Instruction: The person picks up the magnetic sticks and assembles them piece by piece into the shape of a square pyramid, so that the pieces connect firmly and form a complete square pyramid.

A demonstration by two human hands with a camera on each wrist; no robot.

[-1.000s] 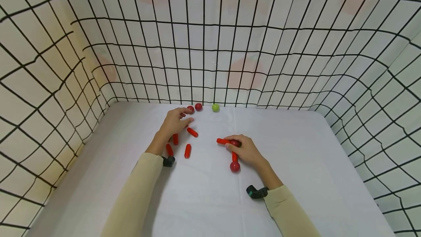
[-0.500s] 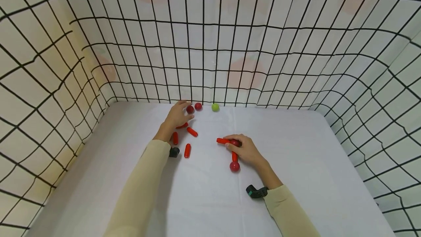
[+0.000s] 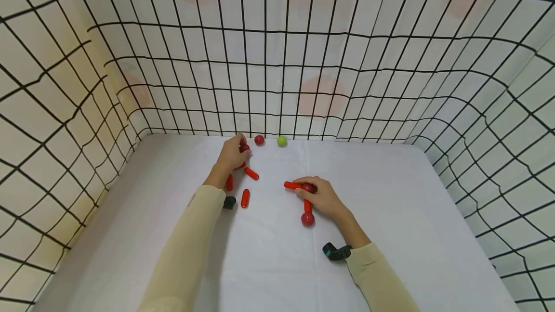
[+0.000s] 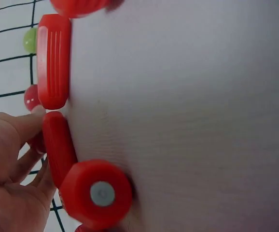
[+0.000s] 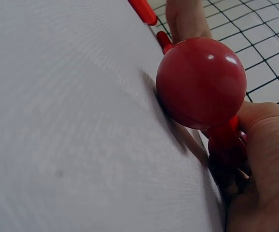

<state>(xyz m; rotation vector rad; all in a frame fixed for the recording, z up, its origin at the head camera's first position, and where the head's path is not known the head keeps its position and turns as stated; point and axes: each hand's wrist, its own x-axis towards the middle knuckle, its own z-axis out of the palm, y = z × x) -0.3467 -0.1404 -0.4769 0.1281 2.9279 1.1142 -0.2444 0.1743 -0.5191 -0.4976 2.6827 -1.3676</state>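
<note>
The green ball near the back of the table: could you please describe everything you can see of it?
The green ball is small, round and lime green, glossy like plastic or painted wood. It rests on the white table right at the foot of the back grid-patterned wall, beside a loose red ball. No hand touches it. The left wrist view shows only a sliver of it.

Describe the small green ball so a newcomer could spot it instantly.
Start at the white table and follow it to its far edge, where the black-gridded back wall meets it. The small green ball sits there near the middle, right of a loose dark red ball. It is the only green piece; all others are red.
</note>
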